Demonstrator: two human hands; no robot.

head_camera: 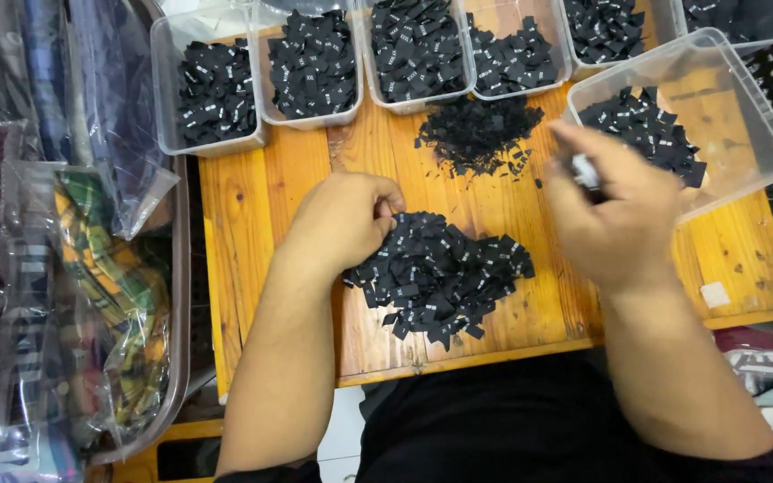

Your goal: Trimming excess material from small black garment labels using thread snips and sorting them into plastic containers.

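Observation:
A pile of small black fabric labels (445, 277) lies in the middle of a wooden table (252, 233). My left hand (342, 219) rests at the pile's left edge, fingers curled on the labels. My right hand (615, 210) is raised at the right, blurred, pinching a small black label with a white mark between thumb and fingers, beside a tilted clear plastic tub (726, 116) partly filled with labels. A second, smaller heap of labels (478, 134) lies further back.
A row of several clear plastic tubs (216, 94) holding black labels lines the table's far edge. At the left a tray (176, 295) holds bagged folded fabrics in plaid and dark colours. A small white tag (714, 294) lies near the table's right front corner.

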